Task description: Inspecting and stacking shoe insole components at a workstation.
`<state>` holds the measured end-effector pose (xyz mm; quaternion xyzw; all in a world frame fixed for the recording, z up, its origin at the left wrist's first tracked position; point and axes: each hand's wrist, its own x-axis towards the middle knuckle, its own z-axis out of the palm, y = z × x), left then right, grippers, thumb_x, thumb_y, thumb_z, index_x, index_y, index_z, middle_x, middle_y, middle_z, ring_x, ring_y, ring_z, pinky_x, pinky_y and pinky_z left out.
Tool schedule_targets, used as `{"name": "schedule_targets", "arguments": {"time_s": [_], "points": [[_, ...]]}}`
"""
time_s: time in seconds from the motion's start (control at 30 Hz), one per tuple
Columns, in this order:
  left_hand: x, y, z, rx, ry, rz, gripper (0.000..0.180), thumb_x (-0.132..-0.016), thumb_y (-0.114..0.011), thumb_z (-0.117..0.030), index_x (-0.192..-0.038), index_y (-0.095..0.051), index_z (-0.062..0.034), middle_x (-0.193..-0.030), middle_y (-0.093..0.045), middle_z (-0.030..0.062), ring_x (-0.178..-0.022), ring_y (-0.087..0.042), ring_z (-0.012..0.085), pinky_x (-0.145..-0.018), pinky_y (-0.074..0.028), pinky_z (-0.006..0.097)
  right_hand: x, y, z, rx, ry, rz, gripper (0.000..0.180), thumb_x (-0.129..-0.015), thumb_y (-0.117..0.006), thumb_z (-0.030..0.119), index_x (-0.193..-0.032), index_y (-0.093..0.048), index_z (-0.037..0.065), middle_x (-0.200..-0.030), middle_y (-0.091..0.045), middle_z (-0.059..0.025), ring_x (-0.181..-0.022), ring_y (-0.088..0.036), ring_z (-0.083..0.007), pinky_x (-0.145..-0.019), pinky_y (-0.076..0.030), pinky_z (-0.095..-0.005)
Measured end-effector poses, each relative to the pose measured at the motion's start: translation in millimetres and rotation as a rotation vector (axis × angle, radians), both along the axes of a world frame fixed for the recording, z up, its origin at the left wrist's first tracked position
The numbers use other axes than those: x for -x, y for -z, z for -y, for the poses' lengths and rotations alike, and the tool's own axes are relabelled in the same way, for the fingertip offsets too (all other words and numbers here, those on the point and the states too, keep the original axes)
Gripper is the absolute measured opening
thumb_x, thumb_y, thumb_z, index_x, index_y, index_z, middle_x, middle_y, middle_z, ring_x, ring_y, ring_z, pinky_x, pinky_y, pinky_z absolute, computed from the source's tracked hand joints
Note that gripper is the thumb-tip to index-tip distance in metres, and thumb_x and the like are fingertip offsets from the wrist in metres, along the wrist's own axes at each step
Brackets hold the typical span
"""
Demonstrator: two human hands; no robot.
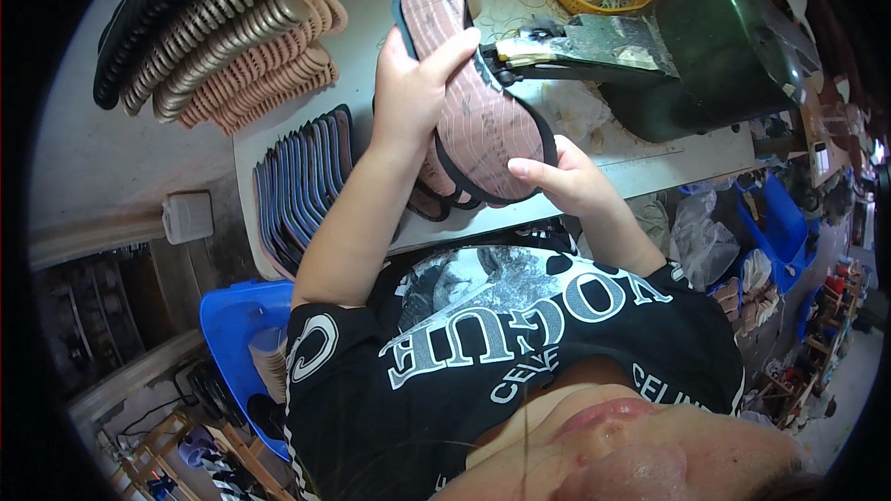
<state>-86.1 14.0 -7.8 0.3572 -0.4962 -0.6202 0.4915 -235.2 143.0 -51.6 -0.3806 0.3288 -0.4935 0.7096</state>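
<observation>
- Pink, striped shoe sole (483, 121), hourglass-shaped with dark edging, held tilted above the middle of the counter (701, 162), beside a glossy green machine (696, 65).
- Left hand (413, 83): grip clamped on its narrow waist, thumb across the top.
- Right hand (571, 176): grip clamped on the wide end's rim, thumb on top.
- Handling well likely means light, even pressure, keeping the cushiony-looking sole unbent and its edging smooth.
- Thin, dark-edged soles (302, 176) stand in a row by the counter's left edge.

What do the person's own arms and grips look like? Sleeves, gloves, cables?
Left grip and right grip: bare hands, no gloves or rings visible. Forearms bare, no cables or watch visible. Left sleeve: short, black, large curved white marking. Right sleeve: black, white marking.
</observation>
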Motion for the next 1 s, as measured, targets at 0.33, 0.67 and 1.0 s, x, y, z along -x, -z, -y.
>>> {"name": "schedule_targets", "arguments": {"time_s": [0.33,0.67,1.0], "points": [[45.7,54.0,70.7,0.013,0.076,0.256,0.036,-0.069,-0.076,-0.026,-0.091,-0.068,0.0017,-0.085,-0.068,0.0155,-0.08,-0.066,0.0226,-0.073,-0.052,0.033,5.9,-18.5,-2.3,-0.117,0.238,0.232,0.032,-0.09,-0.056,0.016,-0.111,-0.055,-0.008,-0.1,-0.064,-0.0165,-0.086,-0.066,-0.0212,-0.072,-0.056,-0.0331],[47.5,43.5,88.5,0.194,0.018,0.661,0.054,-0.065,-0.073,-0.042,-0.087,-0.066,0.0068,-0.092,-0.067,0.022,-0.08,-0.066,0.0306,-0.075,-0.051,0.037,-7.8,-21.3,0.0,-0.176,0.334,0.238,0.034,-0.087,-0.056,0.019,-0.109,-0.055,-0.007,-0.09,-0.066,-0.0201,-0.073,-0.068,-0.0224,-0.064,-0.057,-0.031],[39.2,29.7,104.3,0.546,-0.259,0.913,0.077,-0.068,-0.074,-0.053,-0.115,-0.056,0.0046,-0.125,-0.046,0.026,-0.12,-0.038,0.037,-0.101,-0.032,0.045,-32.6,-12.4,37.3,-0.161,0.435,0.386,0.03,-0.087,-0.058,0.017,-0.103,-0.058,-0.008,-0.086,-0.066,-0.0192,-0.072,-0.068,-0.0235,-0.062,-0.057,-0.0297]]}}
